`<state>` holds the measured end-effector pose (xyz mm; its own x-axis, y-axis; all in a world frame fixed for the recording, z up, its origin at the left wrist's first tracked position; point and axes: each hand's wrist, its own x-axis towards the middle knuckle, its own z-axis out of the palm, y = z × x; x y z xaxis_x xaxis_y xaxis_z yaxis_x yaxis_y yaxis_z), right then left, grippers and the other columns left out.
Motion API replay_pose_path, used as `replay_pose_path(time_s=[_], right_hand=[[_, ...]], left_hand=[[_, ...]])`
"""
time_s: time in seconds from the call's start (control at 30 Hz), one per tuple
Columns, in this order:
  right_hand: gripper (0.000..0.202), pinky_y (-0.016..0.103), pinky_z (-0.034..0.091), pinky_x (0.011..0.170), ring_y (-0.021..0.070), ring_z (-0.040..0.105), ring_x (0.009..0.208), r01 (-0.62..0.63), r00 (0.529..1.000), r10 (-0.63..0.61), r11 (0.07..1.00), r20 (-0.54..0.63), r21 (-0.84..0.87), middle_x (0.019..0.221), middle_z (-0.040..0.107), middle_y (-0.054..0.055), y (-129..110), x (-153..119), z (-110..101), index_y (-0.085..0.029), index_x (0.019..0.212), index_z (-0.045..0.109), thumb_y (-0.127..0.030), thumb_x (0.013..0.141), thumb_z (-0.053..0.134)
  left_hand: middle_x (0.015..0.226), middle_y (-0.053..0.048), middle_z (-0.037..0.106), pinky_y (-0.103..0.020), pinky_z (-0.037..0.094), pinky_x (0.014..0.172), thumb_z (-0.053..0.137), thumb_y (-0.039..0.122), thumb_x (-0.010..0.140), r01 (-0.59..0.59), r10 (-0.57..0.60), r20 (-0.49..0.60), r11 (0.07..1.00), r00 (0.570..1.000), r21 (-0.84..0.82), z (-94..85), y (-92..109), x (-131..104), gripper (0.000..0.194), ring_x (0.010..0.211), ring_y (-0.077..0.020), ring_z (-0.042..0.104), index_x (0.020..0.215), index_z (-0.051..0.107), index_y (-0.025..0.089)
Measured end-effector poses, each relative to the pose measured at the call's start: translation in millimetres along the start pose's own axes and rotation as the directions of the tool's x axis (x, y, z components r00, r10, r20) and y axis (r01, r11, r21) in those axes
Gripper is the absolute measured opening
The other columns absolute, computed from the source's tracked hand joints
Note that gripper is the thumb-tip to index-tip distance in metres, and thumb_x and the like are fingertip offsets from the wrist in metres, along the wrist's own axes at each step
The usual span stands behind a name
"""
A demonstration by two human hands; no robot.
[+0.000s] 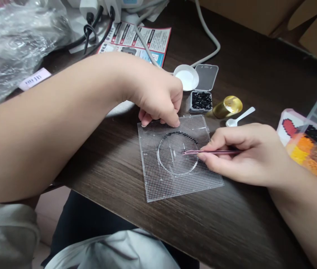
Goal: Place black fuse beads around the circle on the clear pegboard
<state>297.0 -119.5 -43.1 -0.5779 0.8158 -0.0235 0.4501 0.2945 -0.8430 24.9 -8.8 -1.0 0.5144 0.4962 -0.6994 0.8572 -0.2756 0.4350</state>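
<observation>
My right hand [242, 153] grips a pair of pink metal tweezers [220, 152], their tips over the middle of a clear square pegboard [152, 186]. On the board lies a clear ring [159, 160], with small black beads [176, 133] in an arc along its upper edge. My left hand [161, 93] is closed at the board's far edge, thumb and finger pointing down; what they pinch, if anything, is hidden. Just beyond the board stands an open clear box [200, 104] full of black beads.
Behind the board are a white round dish [186, 76], a gold cylinder [228, 107] and a white scoop [241, 116]. A compartment box of coloured beads [312, 153] sits at right. Cables [208, 22], a printed leaflet [149, 39] and plastic wrapping [15, 48] lie at the back.
</observation>
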Motion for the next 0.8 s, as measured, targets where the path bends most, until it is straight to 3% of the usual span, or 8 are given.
replay_pose_path(time_s=[0.33,0.57,0.8], right_hand=[[0.034,0.031,0.039,0.047,0.0151,0.055,0.048,-0.028,0.999,0.028,1.000,0.037,-0.003,0.059,0.070,0.000,0.3,1.4,-4.3,-0.027,0.081,0.092,-0.050,0.104,0.103],[0.026,0.032,0.026,0.047,0.0129,0.041,0.049,-0.058,0.998,0.058,0.996,-0.001,0.062,0.056,0.059,-0.003,0.0,3.2,1.9,-0.027,0.080,0.088,-0.038,0.101,0.099],[0.026,0.033,0.026,0.048,0.0136,0.040,0.052,-0.056,0.998,0.055,0.997,0.013,0.060,0.059,0.061,-0.003,-2.8,3.4,2.1,-0.029,0.079,0.086,-0.037,0.101,0.096]], left_hand=[[0.049,0.002,0.071,-0.029,0.044,0.064,0.079,0.039,0.113,0.000,0.000,0.006,1.000,1.000,0.010,0.1,-1.7,1.5,0.048,0.047,-0.0157,0.067,0.068,0.071,0.024],[0.049,0.004,0.068,-0.030,0.052,0.063,0.078,0.032,0.116,-0.028,0.028,-0.007,1.000,1.000,-0.012,1.2,3.5,-4.8,0.049,0.051,-0.0177,0.072,0.068,0.069,0.025],[0.047,0.006,0.064,-0.030,0.046,0.054,0.078,0.025,0.114,-0.044,0.044,-0.013,0.999,0.999,-0.031,2.7,5.2,-4.6,0.053,0.043,-0.0147,0.065,0.062,0.066,0.026]])
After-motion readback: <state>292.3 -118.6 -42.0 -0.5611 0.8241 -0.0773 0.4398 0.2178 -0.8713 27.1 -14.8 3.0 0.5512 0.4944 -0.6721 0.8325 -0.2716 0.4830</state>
